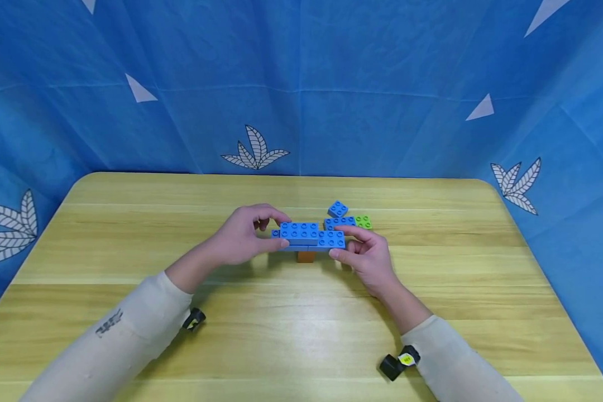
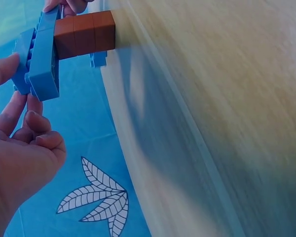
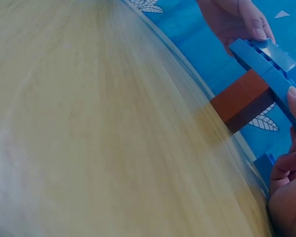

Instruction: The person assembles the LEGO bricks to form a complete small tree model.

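Observation:
A stack of brown bricks [image 1: 305, 257] stands on the table, topped by a layer of two long blue bricks [image 1: 334, 240] laid end to end, overhanging both sides. Over the middle of that layer sits another blue brick [image 1: 299, 230]. My left hand [image 1: 238, 234] pinches this upper brick at its left end, thumb in front and fingers behind. In the left wrist view, studs show in a slim gap under the upper brick [image 2: 23, 59], which tilts slightly. With thumb and index finger, my right hand [image 1: 373, 259] pinches the right end of the blue layer.
Behind the stack lie a long blue brick [image 1: 339, 223], a green brick [image 1: 363, 221] against its right end, and a small blue brick [image 1: 338, 209]. The wooden table [image 1: 301, 335] ends at a blue patterned cloth [image 1: 301, 111].

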Demonstrator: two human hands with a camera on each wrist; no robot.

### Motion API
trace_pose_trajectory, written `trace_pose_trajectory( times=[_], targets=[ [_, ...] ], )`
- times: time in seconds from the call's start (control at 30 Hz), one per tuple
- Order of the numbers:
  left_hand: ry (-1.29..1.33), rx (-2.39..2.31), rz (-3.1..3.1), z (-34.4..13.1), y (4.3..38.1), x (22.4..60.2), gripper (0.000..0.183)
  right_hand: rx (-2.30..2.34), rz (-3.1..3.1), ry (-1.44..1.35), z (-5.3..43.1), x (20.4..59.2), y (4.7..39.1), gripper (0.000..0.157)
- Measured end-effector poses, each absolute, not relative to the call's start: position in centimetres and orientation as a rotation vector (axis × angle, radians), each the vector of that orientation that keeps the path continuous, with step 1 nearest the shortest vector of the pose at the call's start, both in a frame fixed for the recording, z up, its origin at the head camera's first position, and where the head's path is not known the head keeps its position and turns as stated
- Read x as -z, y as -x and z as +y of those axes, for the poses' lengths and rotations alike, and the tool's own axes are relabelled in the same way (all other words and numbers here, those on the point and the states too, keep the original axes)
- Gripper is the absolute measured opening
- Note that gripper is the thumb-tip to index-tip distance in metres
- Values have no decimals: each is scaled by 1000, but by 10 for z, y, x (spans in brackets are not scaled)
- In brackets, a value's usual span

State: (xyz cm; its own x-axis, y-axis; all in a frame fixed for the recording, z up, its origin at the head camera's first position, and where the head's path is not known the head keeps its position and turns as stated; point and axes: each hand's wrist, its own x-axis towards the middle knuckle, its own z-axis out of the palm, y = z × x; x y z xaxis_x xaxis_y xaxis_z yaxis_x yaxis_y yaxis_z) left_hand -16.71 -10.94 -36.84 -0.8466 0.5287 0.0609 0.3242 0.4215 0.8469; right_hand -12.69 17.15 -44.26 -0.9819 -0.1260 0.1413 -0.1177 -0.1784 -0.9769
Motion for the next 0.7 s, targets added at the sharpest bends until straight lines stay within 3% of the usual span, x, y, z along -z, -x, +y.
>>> trace_pose_trajectory(
  times=[0.7],
  targets=[
    [-890, -1292, 2573, -109, 166, 370, 36, 2334, 2083, 305, 171, 439, 126, 43]
  ],
)
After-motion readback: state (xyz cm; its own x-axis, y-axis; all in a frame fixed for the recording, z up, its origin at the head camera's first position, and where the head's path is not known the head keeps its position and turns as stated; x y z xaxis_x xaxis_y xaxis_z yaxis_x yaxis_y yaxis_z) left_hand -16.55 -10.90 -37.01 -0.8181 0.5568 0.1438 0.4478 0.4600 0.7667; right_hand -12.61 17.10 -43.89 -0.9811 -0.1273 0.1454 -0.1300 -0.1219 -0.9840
